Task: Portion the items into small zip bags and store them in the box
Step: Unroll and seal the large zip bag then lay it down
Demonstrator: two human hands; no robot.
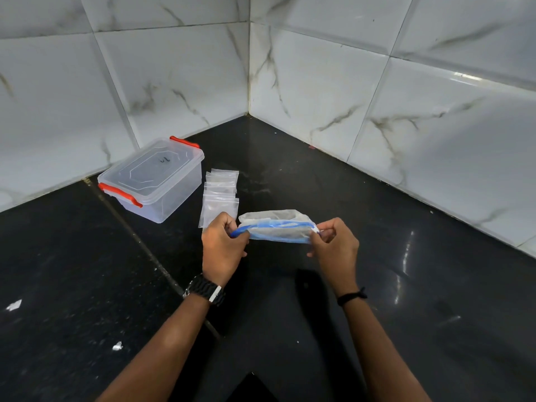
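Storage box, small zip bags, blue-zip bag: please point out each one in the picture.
storage box (150, 177): head view, on its clear lid.
small zip bags (220, 195): head view, middle of the pile.
blue-zip bag (275, 227): head view, on the blue zip strip between both hands.

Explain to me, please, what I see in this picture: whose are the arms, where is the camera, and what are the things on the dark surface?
There is no machine here. A person wears a wide-angle camera on the head, so you look forward and down along their own two arms. The left hand has a wristwatch, and the right hand has a thin black band. Each hand pinches one end of a zip bag with a blue closure, held above a black stone countertop in a corner of white marble-look tiles. What is inside the bag is too unclear to name. Behind the left hand lies a stack of small clear zip bags. Left of them stands a clear plastic box with red clips, its lid on.
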